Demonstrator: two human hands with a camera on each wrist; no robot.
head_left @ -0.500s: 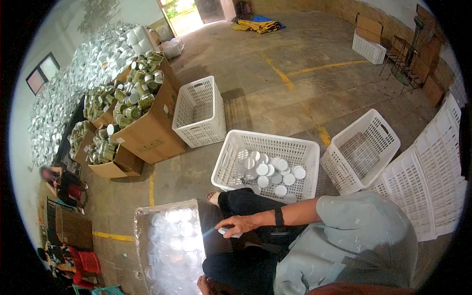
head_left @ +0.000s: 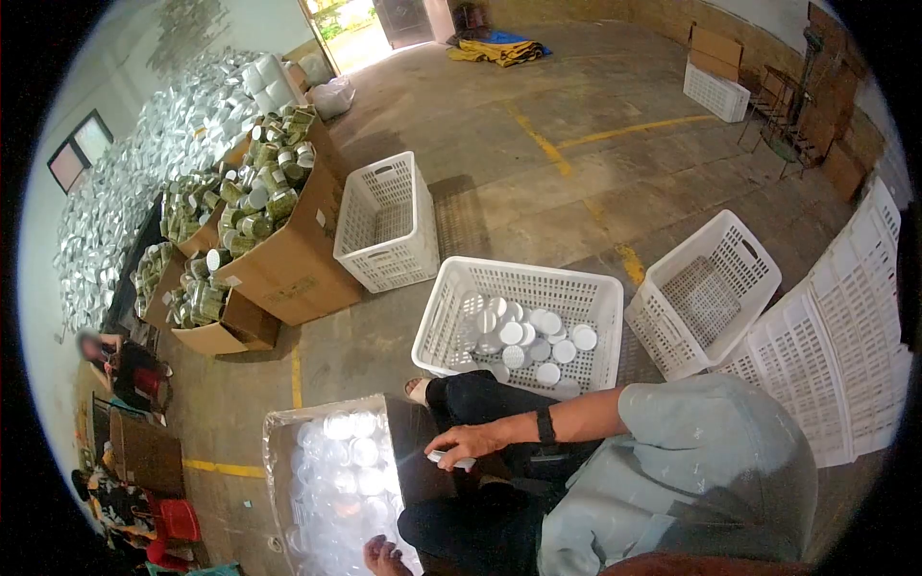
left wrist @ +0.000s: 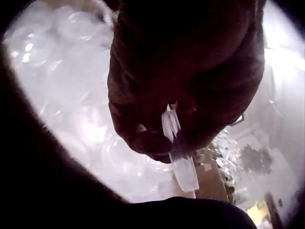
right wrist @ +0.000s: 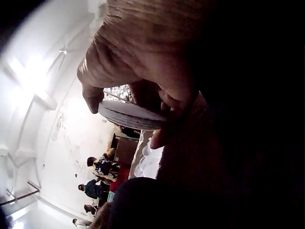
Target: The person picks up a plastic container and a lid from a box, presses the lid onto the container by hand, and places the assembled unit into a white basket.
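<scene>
My right hand (head_left: 468, 444) holds a white jar lid (right wrist: 131, 114) by its rim, thumb on one edge and fingers on the other. In the head view it hovers over my lap, beside the cardboard box (head_left: 418, 437). Clear plastic jars (head_left: 331, 480) fill that box. Near its front corner is my left hand (head_left: 386, 557), fingers curled. The left wrist view shows a pale, narrow translucent piece (left wrist: 185, 174) between those fingers; its kind cannot be told. Beyond my knee stands a white crate (head_left: 523, 268) with loose white lids (head_left: 547, 372) on its floor.
Two more white crates stand on the floor, one left (head_left: 392, 261) and one right (head_left: 663, 355). Tall cartons (head_left: 307, 254) hold filled jars with green contents. Behind them rises a heap of pale containers (head_left: 154, 144). A seated person (head_left: 125, 370) is at far left.
My left hand has risen from beside my knee and moved left, over the box's edge. My right hand with the lid has barely shifted; the lid shows a little more.
</scene>
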